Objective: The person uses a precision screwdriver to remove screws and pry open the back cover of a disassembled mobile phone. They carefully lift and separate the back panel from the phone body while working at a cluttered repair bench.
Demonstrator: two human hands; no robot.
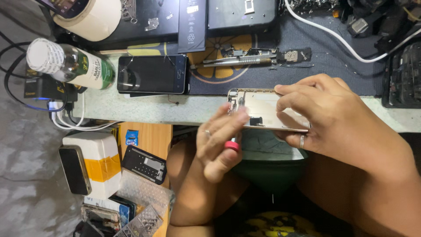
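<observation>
At the near edge of the workbench point(144, 112), the right hand point(337, 120) clamps an opened phone chassis point(267, 109) by its rim, fingers curled around it. The left hand point(217, 140) pinches a red-capped screwdriver point(232, 145), tip inside the frame. Doing this well probably means keeping the driver upright and the chassis steady. A dark phone point(152, 73) and a bottle point(70, 63) lie toward the bench's left end.

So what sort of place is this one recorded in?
Most likely a phone repair bench. The right hand holds an opened phone housing while the left hand works a red-capped screwdriver into it; a cracked-screen phone and loose small parts lie on the worktop.
</observation>
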